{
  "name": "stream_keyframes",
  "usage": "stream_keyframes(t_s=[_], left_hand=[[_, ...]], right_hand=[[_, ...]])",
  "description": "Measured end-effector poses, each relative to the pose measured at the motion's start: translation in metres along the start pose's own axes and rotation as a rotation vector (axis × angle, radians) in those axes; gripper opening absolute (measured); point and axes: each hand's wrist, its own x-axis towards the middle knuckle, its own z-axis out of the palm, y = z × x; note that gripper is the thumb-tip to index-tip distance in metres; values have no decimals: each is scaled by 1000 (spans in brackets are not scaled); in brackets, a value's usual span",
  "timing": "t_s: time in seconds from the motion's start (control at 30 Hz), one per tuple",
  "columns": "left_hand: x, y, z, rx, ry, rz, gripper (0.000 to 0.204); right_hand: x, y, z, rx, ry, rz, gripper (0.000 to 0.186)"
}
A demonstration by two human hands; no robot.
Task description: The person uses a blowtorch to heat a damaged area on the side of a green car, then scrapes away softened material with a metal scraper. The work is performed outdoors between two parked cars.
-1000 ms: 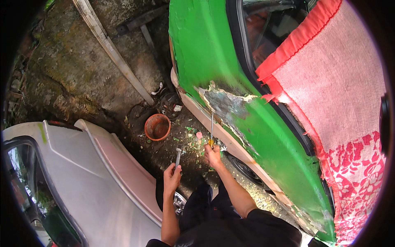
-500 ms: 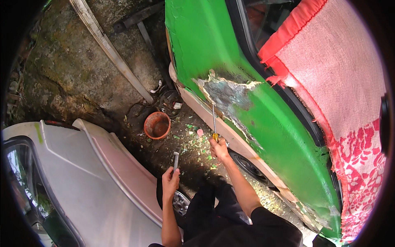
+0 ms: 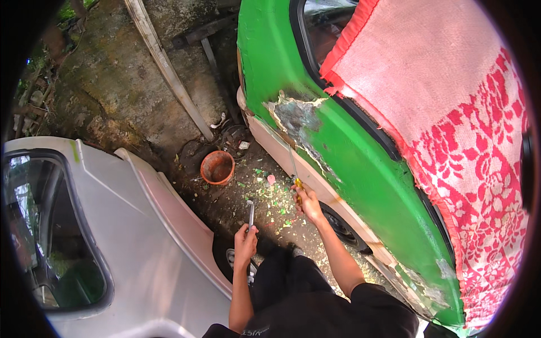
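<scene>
My right hand (image 3: 306,201) is closed around the yellow handle of a screwdriver (image 3: 298,183). Its thin shaft (image 3: 293,160) reaches up to the lower edge of a cracked, peeled patch (image 3: 296,118) on a green car body (image 3: 366,186), above a pale pink lower strip (image 3: 270,146). Lower to the left, my left hand (image 3: 245,239) grips a grey metal tool (image 3: 251,214) with a short head, held upright and apart from the screwdriver. I cannot make out whether the screwdriver's tip touches the panel.
A silver car (image 3: 141,236) stands at the left. Between the cars are an orange pot (image 3: 217,160) and paint flakes on the ground (image 3: 259,186). A long pale rail (image 3: 169,67) slants over the stained concrete. A red-and-white blanket (image 3: 428,67) covers much of the green car.
The view has shifted, showing more of the blanket and the silver car's window. My left hand sits slightly further right; both hands keep their tools.
</scene>
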Motion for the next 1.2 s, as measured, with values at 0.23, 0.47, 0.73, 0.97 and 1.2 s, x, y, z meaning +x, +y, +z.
stream_keyframes(t_s=[0.23,0.47,0.73,0.97,1.2], left_hand=[[1,20,-7,-13,-22,-8,22],[23,39,-2,10,-63,30,21],[44,51,25,-50,-10,21,19],[53,59,50,-68,32,49,19],[65,69,54,-60,60,46,19]], right_hand=[[-16,-33,15,-45,150,-107,42],[11,-33,7,-298,222,-312,47],[16,-68,28,220,95,1,30],[2,-94,25,556,-3,58,30],[7,-96,47,417,201,69,37]])
